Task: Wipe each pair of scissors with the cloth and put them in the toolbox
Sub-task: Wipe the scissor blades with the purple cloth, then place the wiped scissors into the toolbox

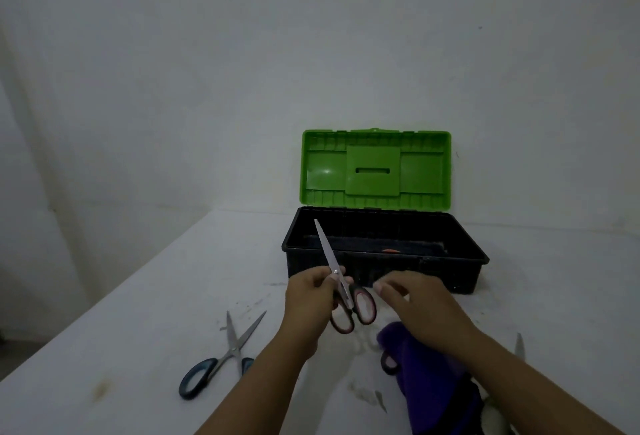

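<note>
My left hand (311, 292) pinches a pair of scissors with black and red handles (360, 306) near the pivot, blades closed and pointing up over the toolbox's front left corner. My right hand (412, 299) hovers beside the handles with fingers loosely curled, holding nothing. A purple cloth (429, 372) lies on the table under my right forearm. A second pair of scissors with blue-black handles (221, 355) lies open on the table to the left. The black toolbox (460, 261) stands open with its green lid (375, 168) upright.
A black handle loop (389, 363) peeks out at the cloth's left edge, and a blade tip (519, 346) shows beyond my right forearm. Something orange (389, 250) lies inside the toolbox. The white table meets a wall behind the toolbox; its left edge runs diagonally.
</note>
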